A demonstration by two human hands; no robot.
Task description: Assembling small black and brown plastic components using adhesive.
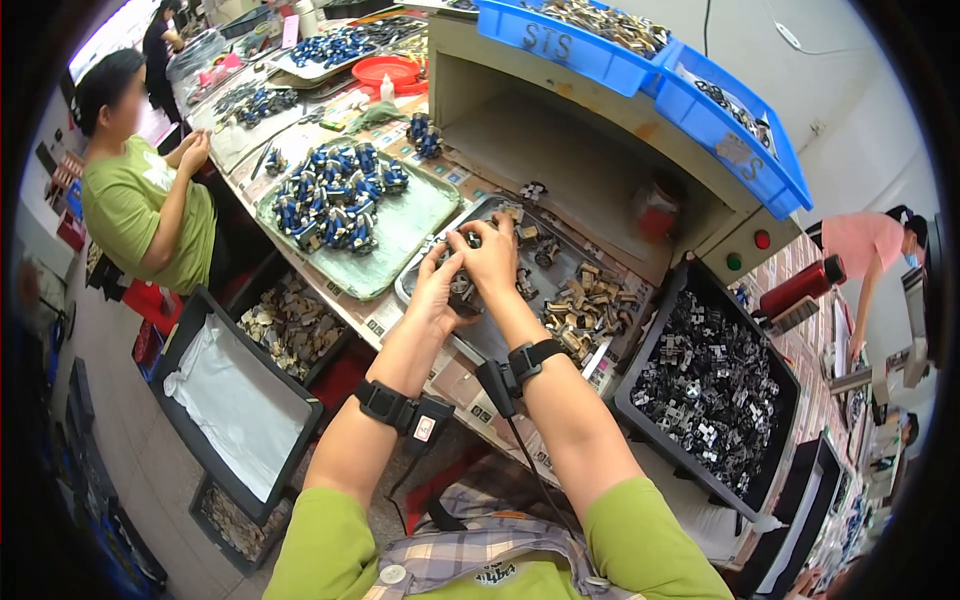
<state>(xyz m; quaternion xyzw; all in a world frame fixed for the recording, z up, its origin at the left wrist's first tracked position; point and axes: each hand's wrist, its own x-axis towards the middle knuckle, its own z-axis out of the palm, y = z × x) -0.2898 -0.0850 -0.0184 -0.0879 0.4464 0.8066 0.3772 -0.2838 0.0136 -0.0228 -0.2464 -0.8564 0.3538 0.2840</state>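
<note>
Over a grey metal tray (555,255), my left hand (436,288) and my right hand (489,262) are close together, fingers curled inward. Between them is a small dark part (463,287), mostly hidden by the fingers, so its kind cannot be made out. Tan-and-black metal pieces (590,305) are heaped in the tray to the right of my hands. A few dark round pieces (545,252) lie just beyond my right hand. Left of the tray, a green tray (420,225) carries a pile of blue-and-metal assemblies (340,195).
At right stands a black bin (790,400) of black-and-silver parts. Blue bins (570,45) sit on the shelf box (560,100) ahead. A lined black crate (240,410) is at lower left. A co-worker (150,200) in green sits at left. Straps and cables hang from my wrists.
</note>
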